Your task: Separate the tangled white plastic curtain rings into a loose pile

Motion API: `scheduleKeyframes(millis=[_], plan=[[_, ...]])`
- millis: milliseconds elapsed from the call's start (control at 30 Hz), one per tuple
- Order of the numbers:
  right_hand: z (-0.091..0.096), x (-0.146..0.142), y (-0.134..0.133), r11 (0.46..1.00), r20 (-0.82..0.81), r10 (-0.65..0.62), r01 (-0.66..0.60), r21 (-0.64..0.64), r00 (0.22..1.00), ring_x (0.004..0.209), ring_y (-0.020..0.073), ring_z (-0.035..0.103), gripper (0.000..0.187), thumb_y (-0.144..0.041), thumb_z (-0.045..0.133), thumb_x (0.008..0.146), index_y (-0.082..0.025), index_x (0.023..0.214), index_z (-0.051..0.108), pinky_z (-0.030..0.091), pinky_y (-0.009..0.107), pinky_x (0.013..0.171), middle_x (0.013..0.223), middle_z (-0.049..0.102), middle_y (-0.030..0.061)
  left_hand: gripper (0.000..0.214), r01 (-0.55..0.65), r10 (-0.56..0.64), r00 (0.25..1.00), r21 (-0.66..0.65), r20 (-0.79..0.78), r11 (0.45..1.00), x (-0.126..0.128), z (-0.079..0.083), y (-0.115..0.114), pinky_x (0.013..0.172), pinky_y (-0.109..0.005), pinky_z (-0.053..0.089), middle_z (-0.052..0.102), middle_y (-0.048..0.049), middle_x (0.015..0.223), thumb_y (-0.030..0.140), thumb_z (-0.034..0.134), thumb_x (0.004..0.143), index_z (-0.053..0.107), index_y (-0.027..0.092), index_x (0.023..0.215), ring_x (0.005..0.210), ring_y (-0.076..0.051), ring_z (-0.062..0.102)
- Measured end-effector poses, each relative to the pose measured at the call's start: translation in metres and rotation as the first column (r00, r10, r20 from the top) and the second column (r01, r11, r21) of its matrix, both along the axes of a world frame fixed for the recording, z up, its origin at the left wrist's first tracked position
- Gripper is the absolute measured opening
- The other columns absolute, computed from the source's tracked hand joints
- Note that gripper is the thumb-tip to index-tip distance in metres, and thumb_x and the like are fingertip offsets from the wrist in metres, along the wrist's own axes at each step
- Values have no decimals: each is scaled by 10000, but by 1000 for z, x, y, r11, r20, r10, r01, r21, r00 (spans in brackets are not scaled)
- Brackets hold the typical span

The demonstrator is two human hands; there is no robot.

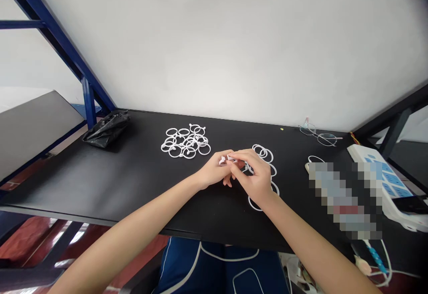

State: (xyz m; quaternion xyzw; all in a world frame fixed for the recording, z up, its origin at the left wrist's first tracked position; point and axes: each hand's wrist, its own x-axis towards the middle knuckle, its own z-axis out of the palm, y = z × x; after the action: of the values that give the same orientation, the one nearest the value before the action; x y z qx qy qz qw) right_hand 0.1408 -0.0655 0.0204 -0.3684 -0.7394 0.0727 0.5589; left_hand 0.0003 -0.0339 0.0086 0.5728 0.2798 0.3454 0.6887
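My left hand [214, 172] and my right hand [253, 173] meet over the middle of the black table [133, 182]. Both pinch one small white plastic ring piece [230, 158] between their fingertips, fingers closed on it. Several loose white rings [267, 155] lie just behind and under my right hand. A larger heap of white rings [186, 141] sits further back, to the left of my hands.
A crumpled black bag [107, 129] lies at the table's back left. Glasses [317, 134] rest at the back right. A white power strip [384, 178] lies along the right edge, beside a blurred-out patch. Blue steel frame [87, 102] stands left.
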Motion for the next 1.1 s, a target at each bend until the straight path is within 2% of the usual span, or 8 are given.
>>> scheduleKeyframes(millis=[100,267,400,600,700,833,1100], plan=[[0,-1,1,1000,24,-11,11,5,1000,841,219,677,120,-175,658,848,-236,941,705,592,386,706,903,725,59,247,-54,55,998,48,-8,997,1,0,0,430,-193,476,495,73,588,327,695,791,514,159,793,415,-52,510],[1,-1,0,1000,74,-17,17,6,997,916,240,674,152,-208,665,851,-252,987,717,595,414,748,976,723,71,173,-92,93,996,101,-11,991,3,-2,0,445,-206,439,522,37,692,292,633,803,539,162,867,481,-59,485],[-1,-2,0,1000,88,14,-15,4,996,955,247,669,223,-204,695,830,-262,1045,711,596,424,788,1037,713,77,120,-142,150,988,208,-23,968,1,-3,-1,507,-206,382,495,35,700,271,572,846,515,166,832,543,-57,440],[-4,-3,1,999,97,47,-47,6,994,1012,250,651,293,-201,705,828,-275,1111,687,597,428,807,1105,696,83,354,-203,221,975,289,-33,936,1,-4,-5,554,-217,376,485,70,701,245,701,762,367,210,873,578,-67,463],[-4,-3,1,999,92,34,-36,18,995,978,236,655,249,-169,674,848,-274,1073,698,592,417,791,1072,704,77,381,-151,176,982,274,-67,950,2,-4,-5,516,-216,405,506,65,707,260,725,745,367,214,868,551,-79,518],[-1,-1,0,999,41,10,-12,42,999,847,214,666,155,-145,670,841,-238,955,716,579,377,706,934,717,67,304,-54,73,994,224,-81,973,2,-2,-6,438,-218,428,500,64,656,310,688,779,406,204,815,468,-95,548],[3,1,-2,998,-6,60,-60,-27,998,758,187,644,90,-130,655,838,-216,815,666,547,353,659,834,705,47,194,77,-30,987,300,-159,951,-2,2,-4,446,-185,428,574,49,623,221,699,734,592,137,872,471,-99,594]])
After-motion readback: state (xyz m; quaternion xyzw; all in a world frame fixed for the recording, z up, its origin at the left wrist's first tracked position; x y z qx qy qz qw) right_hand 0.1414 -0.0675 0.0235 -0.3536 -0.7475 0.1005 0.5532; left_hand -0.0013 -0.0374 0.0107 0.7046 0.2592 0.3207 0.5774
